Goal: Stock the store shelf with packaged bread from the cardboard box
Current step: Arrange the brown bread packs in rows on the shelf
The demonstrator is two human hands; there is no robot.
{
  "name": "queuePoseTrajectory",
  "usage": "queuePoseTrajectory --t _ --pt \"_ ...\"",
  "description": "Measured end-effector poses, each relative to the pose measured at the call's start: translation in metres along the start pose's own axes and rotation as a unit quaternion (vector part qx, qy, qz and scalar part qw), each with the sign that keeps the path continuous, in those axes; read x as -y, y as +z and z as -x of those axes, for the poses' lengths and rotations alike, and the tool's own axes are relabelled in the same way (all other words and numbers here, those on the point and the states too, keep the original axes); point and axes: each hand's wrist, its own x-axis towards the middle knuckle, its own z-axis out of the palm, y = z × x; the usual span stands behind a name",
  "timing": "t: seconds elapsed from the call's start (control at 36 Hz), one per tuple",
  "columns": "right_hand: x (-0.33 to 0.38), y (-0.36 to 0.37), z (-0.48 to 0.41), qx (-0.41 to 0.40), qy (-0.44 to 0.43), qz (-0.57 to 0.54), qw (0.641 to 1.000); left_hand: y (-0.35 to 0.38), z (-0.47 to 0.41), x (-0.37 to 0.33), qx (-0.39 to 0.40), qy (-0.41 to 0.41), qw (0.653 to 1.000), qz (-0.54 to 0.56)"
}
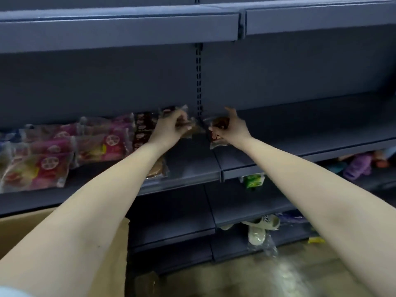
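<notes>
A person reaches far back on the blue shelf (pixel 300 133), left grip (pixel 171 127) pinching a clear-wrapped bread packet (pixel 191 130), right grip (pixel 232 128) clutching a brown bread packet (pixel 218 140). The slick film could slip from either fingertip hold, or a packet could snag at the shelf joint, far from the cardboard box (pixel 17 234).

Left hand (pixel 171 126), right hand (pixel 233 128) grip packets (pixel 217 138) (bread, seemingly).

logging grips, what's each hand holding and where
The left hand pinches a clear bread packet by its left end; the right hand grips a brown bread packet by its right side.
</notes>
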Motion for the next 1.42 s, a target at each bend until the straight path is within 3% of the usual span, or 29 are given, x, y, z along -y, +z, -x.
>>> queuePoseTrajectory --t 0.19,0.44,0.69,0.89,1.03,1.14,1.25,1.42 --pt "-0.043 -0.011 0.005 -0.030 0.068 0.026 0.997 0.054 0.012 -0.005 0.088 0.057 0.994 -0.005" --pt "-0.062 -0.010 0.014 -0.060 0.120 -0.010 0.991 0.085 0.032 0.006 0.124 0.101 0.986 -0.044" --pt "-0.054 -0.017 0.018 -0.117 0.079 -0.031 0.990 0.068 0.029 -0.001 0.116 0.102 0.986 -0.067" --pt "-0.016 -0.036 0.008 -0.160 0.034 -0.103 0.981 0.050 0.016 -0.020 0.057 0.007 0.998 0.012" --pt "0.011 -0.032 0.001 -0.057 0.054 -0.285 0.955 0.035 0.002 -0.029 0.005 -0.086 0.989 0.118" --pt "0.029 -0.017 -0.001 -0.004 0.039 -0.346 0.937 0.023 0.001 -0.024 -0.001 -0.126 0.974 0.189" --pt "0.037 0.001 -0.003 0.023 0.011 -0.319 0.948 0.010 0.007 -0.010 -0.010 -0.172 0.953 0.251" --pt "0.044 0.011 -0.012 0.043 -0.045 -0.182 0.981 -0.014 0.012 0.012 -0.025 -0.196 0.958 0.206"
